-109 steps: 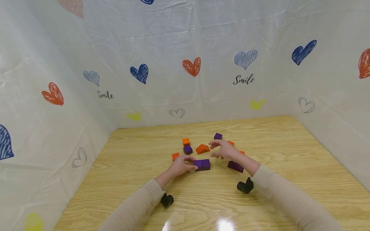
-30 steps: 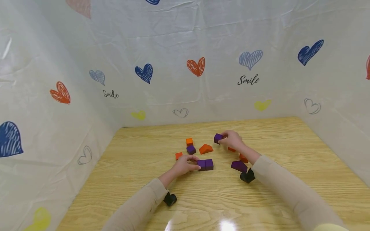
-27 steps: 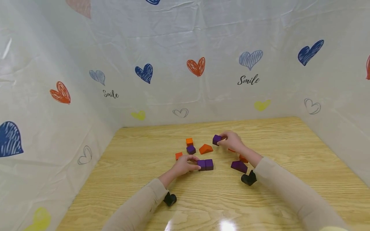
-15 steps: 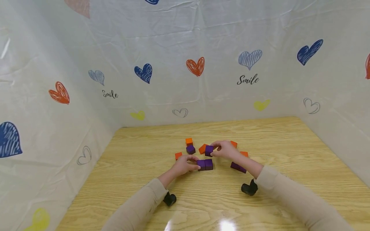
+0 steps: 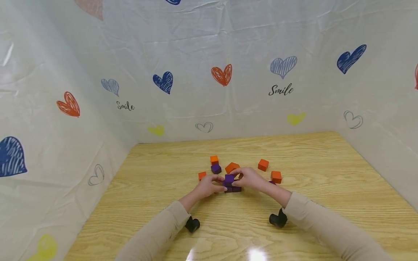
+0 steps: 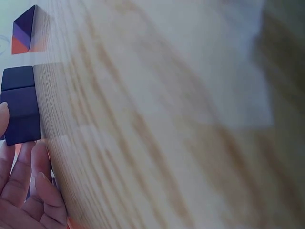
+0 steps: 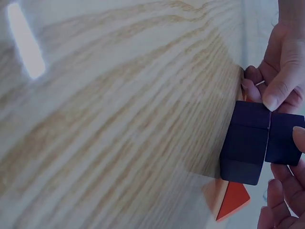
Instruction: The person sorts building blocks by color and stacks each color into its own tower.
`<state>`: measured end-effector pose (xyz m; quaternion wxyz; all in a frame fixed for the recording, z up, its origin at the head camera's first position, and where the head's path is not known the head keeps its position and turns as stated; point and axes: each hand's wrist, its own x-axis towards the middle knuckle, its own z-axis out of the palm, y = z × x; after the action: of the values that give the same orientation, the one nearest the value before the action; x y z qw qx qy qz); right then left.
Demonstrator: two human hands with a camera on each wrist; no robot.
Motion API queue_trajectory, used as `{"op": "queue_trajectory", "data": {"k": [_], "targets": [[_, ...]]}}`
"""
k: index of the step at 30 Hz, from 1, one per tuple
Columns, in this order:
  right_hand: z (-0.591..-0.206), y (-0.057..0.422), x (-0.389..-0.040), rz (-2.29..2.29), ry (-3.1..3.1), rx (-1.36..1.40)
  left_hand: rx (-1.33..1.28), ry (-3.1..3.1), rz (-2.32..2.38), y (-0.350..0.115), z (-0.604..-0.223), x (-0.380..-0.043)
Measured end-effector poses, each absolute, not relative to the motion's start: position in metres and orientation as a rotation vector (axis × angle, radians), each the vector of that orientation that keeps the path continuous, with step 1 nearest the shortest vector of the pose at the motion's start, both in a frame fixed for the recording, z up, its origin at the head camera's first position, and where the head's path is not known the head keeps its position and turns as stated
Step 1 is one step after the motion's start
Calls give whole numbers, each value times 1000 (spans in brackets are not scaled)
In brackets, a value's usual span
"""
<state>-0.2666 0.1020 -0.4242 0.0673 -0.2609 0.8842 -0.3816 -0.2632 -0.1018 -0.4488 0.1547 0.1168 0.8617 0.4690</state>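
Note:
Two purple cubes stand side by side on the wooden table (image 5: 183,159), the left one (image 5: 228,189) and the right one (image 5: 237,189). My left hand (image 5: 206,187) holds the left cube, thumb in front and fingers behind. With thumb and fingers, my right hand (image 5: 250,179) pinches a third purple cube (image 5: 229,178) on top of the pair, over the left cube. From the right wrist view the pinched cube (image 7: 283,138) sits against the lower pair (image 7: 244,148); a thin dark line separates them. My right fingers partly cover the lower right cube.
Behind the hands lie an orange cube (image 5: 213,159), a purple block (image 5: 216,169) and an orange triangular block (image 5: 232,167). A red-orange cube (image 5: 202,175) is beside my left hand. Two more orange cubes (image 5: 263,165) and a mostly hidden purple block (image 5: 271,182) lie to the right.
My right hand took the purple cube from the back of the table and brought it toward me and left, onto the pair. My left hand has stayed at the left cube.

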Motion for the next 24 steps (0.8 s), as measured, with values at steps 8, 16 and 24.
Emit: {"op": "queue_trajectory", "data": {"k": [8,16,24], "targets": [[-422,102,-265,-1179,2639,-839,331,2466,1341,-101,-450,-265],[-422,102,-265,-1153,2651,-834,370,2455,1329,-102,-452,-267],[-420,98,-264,-1161,2634,-797,389,2461,1328,-102,-453,-268]]}}
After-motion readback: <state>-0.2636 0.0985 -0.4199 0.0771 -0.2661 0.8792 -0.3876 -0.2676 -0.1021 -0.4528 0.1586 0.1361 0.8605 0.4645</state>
